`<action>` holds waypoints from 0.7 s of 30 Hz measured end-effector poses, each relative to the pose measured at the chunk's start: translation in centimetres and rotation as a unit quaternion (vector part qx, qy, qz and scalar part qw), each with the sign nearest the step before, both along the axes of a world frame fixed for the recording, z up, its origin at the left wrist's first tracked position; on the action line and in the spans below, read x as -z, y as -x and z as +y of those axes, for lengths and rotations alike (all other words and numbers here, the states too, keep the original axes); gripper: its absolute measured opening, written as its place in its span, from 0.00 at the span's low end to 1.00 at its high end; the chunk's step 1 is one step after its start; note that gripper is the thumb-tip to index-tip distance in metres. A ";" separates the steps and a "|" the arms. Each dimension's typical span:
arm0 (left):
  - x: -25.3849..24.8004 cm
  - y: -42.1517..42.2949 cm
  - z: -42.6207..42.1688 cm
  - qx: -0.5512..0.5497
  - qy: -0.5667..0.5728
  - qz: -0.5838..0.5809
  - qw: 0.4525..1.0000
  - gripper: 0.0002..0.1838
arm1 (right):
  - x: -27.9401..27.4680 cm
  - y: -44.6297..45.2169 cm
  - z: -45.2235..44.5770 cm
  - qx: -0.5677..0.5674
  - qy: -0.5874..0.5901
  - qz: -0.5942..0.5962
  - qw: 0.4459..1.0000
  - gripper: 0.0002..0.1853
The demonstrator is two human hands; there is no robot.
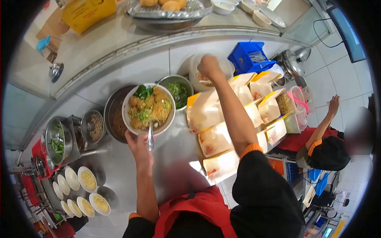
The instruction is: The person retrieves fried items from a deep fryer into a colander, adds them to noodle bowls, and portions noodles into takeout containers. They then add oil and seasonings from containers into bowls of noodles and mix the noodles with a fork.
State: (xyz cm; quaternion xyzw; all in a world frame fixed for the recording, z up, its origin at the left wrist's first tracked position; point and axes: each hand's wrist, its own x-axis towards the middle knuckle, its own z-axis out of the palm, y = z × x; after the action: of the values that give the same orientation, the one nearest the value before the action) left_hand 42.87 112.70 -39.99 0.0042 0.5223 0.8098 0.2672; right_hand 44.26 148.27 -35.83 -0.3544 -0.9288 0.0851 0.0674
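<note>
My left hand (139, 148) grips the near rim of a white bowl (173, 114). The bowl holds noodles, brown chunks, dark green leaves and chopped greens, with a metal spoon (150, 139) leaning out over the rim beside my fingers. It is over the right part of a metal pot (112, 104) with dark contents. My right hand (209, 67) is closed above a whitish tub (224, 68) with brown crumbly bits inside; what its fingers hold, if anything, I cannot make out. A metal bowl of chopped green herbs (178, 93) stands between the hands.
Several open takeaway boxes (216, 139) stand under and beside my right forearm. A blue box (248, 57) sits behind them. Several bowls of noodles (87, 179) are at lower left, near a metal bowl of greens (59, 139). A co-worker (323, 152) is at right.
</note>
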 end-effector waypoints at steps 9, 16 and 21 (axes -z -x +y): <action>0.4 -3.4 5.8 0.001 0.030 -0.033 0.999 0.31 | 6.0 0.7 3.8 -0.096 0.056 -0.189 0.976 0.12; 0.5 -4.1 8.9 0.005 0.006 -0.027 1.000 0.29 | 7.8 0.4 6.0 -0.247 0.005 -0.324 0.913 0.10; 0.8 -3.2 9.5 -0.016 -0.002 -0.037 0.999 0.27 | 6.2 -1.0 4.1 -0.192 -0.092 -0.267 0.940 0.09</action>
State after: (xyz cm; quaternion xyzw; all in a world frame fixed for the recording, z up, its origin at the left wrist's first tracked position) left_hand 46.02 122.21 -40.81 -0.0339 0.5102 0.8147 0.2735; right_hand 45.25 152.37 -42.07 -0.1709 -0.9668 -0.0872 -0.1686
